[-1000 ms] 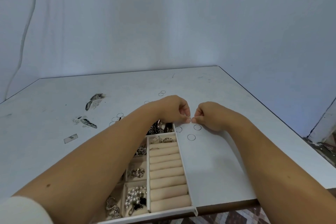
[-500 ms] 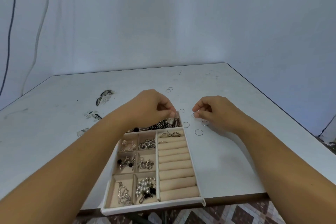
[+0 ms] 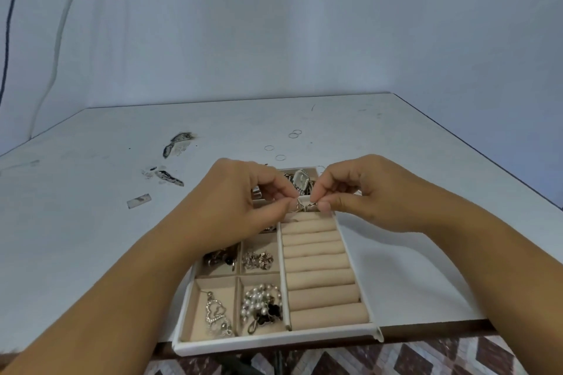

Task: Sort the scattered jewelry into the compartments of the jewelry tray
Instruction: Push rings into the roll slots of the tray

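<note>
"What had changed in that last half second?"

"The right hand (image 3: 365, 195) had left the bare table (image 3: 91, 222) beside the jewelry tray (image 3: 274, 341), and the left hand (image 3: 240, 207) had come off the far compartment. They met over the far end of the ring rolls (image 3: 321, 278), fingertips together, each pinching at a small silvery ring (image 3: 299, 206) — one piece or two, I couldn't tell."

"So it was about to be seated?"

"That was my reading: it hung just above the first slot, not yet pushed in. Several thin wire rings (image 3: 280, 157) lay on the table beyond the tray, so sorting was far from done."

"And the materials?"

"Beige velvety rolls, soft and rounded, inside a stiff white frame. A pearl cluster (image 3: 262, 298) and a glittering heart pendant (image 3: 214, 313) lay in the near compartments — knobbly, snag-prone things."
</note>
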`<state>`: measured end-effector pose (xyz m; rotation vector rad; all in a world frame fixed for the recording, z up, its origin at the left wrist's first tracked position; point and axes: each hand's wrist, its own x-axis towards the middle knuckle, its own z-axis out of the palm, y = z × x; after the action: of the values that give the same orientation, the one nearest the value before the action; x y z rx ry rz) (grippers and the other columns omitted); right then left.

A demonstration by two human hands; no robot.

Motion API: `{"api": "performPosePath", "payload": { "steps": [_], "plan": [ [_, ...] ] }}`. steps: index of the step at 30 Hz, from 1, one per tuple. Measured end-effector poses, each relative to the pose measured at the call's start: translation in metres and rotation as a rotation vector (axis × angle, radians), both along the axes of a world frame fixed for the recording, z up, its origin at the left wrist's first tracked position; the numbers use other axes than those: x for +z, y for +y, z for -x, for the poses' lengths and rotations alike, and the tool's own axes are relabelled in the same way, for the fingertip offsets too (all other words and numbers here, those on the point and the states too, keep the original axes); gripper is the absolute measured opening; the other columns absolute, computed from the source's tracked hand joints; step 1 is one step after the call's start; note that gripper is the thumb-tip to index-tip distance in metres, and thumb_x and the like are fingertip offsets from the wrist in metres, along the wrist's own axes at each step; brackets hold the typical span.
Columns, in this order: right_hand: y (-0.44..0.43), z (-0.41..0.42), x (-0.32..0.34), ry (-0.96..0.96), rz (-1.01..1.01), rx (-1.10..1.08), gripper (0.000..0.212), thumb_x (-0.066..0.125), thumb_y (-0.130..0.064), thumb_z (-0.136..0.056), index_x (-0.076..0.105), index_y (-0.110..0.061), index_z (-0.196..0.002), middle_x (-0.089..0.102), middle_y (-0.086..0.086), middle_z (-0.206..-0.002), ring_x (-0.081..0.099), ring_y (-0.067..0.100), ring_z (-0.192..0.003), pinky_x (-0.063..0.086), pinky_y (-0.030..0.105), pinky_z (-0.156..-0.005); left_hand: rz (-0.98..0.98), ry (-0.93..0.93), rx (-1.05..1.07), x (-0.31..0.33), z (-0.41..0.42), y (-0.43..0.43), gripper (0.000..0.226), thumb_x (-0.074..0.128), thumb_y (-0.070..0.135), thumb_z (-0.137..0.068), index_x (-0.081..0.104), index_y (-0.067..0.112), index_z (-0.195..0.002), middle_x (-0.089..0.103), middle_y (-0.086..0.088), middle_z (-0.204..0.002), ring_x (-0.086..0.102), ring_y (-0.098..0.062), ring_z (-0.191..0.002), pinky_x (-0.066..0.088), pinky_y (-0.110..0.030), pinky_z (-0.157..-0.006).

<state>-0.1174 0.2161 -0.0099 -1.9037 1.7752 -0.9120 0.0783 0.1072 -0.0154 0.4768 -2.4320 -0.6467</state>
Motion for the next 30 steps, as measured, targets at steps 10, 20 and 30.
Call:
{"api": "performPosePath", "payload": {
  "steps": [10, 20, 30],
  "plan": [
    [-0.0009, -0.0068, -0.0005, 0.047, 0.009, -0.005, 0.01, 0.07, -0.02, -0.084, 0.071, -0.03, -0.084, 0.069, -0.02, -0.074, 0.062, -0.005, -0.071, 0.042, 0.005, -0.066, -0.039, -0.012, -0.027, -0.0048, -0.0086, -0.001, 0.005, 0.073, 0.027, -0.081, 0.073, 0.03, -0.085, 0.069, 0.016, -0.077, 0.06, -0.004, -0.059, 0.045, -0.009, -0.056],
    [-0.0017, -0.0066, -0.0021, 0.133, -0.003, -0.028, 0.009, 0.073, -0.026, -0.081, 0.071, -0.035, -0.082, 0.07, -0.017, -0.076, 0.061, 0.004, -0.072, 0.043, 0.012, -0.063, -0.052, -0.04, -0.025, -0.005, -0.0098, -0.0001, 0.006, 0.072, 0.025, -0.081, 0.073, 0.031, -0.084, 0.068, 0.015, -0.075, 0.058, -0.004, -0.056, 0.044, -0.009, -0.055],
    [0.0003, -0.0052, 0.0003, 0.102, 0.02, -0.011, 0.01, 0.07, -0.023, -0.084, 0.071, -0.033, -0.083, 0.069, -0.019, -0.074, 0.061, -0.002, -0.071, 0.043, 0.01, -0.065, -0.074, -0.04, -0.027, -0.0054, -0.0089, 0.0004, 0.006, 0.072, 0.023, -0.082, 0.073, 0.028, -0.084, 0.069, 0.011, -0.074, 0.063, -0.006, -0.061, 0.048, -0.014, -0.056]
  ]
}}
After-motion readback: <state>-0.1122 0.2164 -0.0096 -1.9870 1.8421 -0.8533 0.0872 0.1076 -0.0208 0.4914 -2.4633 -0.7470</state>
